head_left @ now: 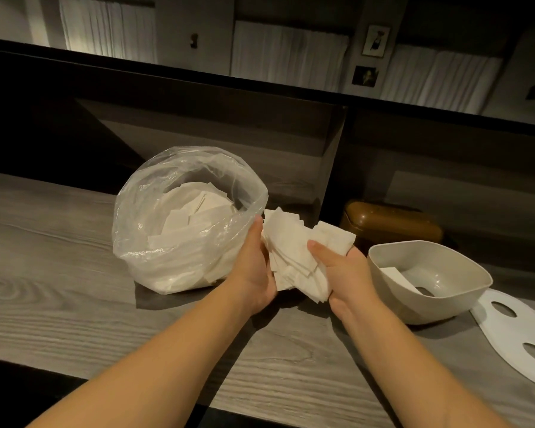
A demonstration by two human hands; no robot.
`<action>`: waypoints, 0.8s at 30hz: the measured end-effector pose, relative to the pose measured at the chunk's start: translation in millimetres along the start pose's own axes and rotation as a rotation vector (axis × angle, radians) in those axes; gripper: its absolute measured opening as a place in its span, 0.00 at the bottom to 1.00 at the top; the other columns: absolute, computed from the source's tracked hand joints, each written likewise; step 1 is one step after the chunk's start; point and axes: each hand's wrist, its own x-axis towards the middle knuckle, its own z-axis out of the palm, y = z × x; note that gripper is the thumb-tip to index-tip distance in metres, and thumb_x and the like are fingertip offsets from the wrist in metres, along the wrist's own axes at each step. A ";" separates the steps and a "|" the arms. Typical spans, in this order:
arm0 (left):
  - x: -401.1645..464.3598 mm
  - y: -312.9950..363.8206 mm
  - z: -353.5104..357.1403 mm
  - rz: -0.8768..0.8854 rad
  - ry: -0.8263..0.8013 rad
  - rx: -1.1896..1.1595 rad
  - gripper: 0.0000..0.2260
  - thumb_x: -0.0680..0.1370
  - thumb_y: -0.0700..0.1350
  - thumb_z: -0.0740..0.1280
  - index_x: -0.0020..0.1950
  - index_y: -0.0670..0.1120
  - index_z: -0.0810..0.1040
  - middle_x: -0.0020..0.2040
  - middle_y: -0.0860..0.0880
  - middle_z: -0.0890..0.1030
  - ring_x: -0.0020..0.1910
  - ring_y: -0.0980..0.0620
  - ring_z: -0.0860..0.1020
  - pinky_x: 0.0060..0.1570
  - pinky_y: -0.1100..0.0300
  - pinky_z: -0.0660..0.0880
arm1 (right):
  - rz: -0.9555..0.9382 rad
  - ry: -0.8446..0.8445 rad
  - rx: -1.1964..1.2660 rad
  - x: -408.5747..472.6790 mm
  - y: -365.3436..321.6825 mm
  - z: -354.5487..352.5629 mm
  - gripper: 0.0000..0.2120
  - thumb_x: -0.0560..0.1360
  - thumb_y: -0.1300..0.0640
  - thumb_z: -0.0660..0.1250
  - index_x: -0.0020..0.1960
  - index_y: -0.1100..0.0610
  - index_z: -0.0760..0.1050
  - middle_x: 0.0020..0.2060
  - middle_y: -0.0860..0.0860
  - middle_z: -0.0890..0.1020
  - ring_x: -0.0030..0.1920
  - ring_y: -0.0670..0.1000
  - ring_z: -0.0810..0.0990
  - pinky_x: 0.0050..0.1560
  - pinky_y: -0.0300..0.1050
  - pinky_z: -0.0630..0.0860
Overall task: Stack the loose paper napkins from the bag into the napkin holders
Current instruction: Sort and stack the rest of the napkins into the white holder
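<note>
White napkins (294, 254) gripped between both hands (253, 267) (343, 270), beside plastic bag (167, 217); no writing legible.

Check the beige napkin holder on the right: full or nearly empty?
Nearly empty. The beige napkin holder stands open-topped with one napkin lying inside, its base and oval slot otherwise bare.

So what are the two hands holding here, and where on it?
Both hold one loose bundle of paper napkins beside the plastic bag. The left hand cups its left edge; the right hand grips its right side, thumb on top.
</note>
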 end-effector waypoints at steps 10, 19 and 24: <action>1.2 -5.8 -0.1 0.081 0.095 0.142 0.02 0.81 0.44 0.65 0.53 0.51 0.75 0.53 0.45 0.84 0.52 0.43 0.83 0.52 0.46 0.81 | -0.041 0.076 0.037 -0.1 2.5 -0.2 0.21 0.75 0.59 0.72 0.64 0.48 0.69 0.48 0.46 0.79 0.45 0.49 0.81 0.39 0.50 0.82; 3.5 -5.2 -1.2 0.146 0.186 0.079 0.04 0.83 0.43 0.62 0.54 0.53 0.72 0.50 0.47 0.82 0.49 0.45 0.82 0.45 0.46 0.81 | 0.066 -0.047 -0.064 -8.2 -0.4 2.9 0.18 0.76 0.55 0.71 0.64 0.50 0.72 0.50 0.48 0.81 0.51 0.53 0.82 0.50 0.57 0.82; 6.3 3.2 -6.3 0.212 0.231 0.094 0.08 0.83 0.44 0.62 0.60 0.54 0.68 0.54 0.47 0.80 0.55 0.43 0.80 0.58 0.42 0.78 | 0.010 -0.071 0.110 -7.3 -20.9 -19.6 0.14 0.77 0.58 0.68 0.61 0.48 0.72 0.53 0.50 0.80 0.52 0.55 0.81 0.51 0.60 0.81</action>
